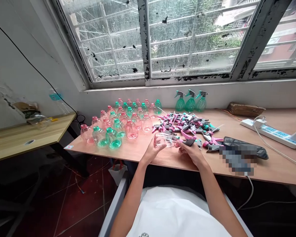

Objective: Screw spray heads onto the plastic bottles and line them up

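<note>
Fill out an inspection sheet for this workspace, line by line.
Surface: wood-toned table, heavily occupied.
Work items: loose pink and green bottles standing at left; pile of spray heads at centre; three green bottles with spray tops by the wall.
Clutter: dark phone-like device, pixelated object, brown bundle.
Left hand: holds a pinkish clear bottle on its side.
Right hand: holds a spray head at the bottle's neck end.
Cables: power strip with plugs in; white cable hanging past the table edge.
Surroundings: window with flaking frame; second table at left.
</note>
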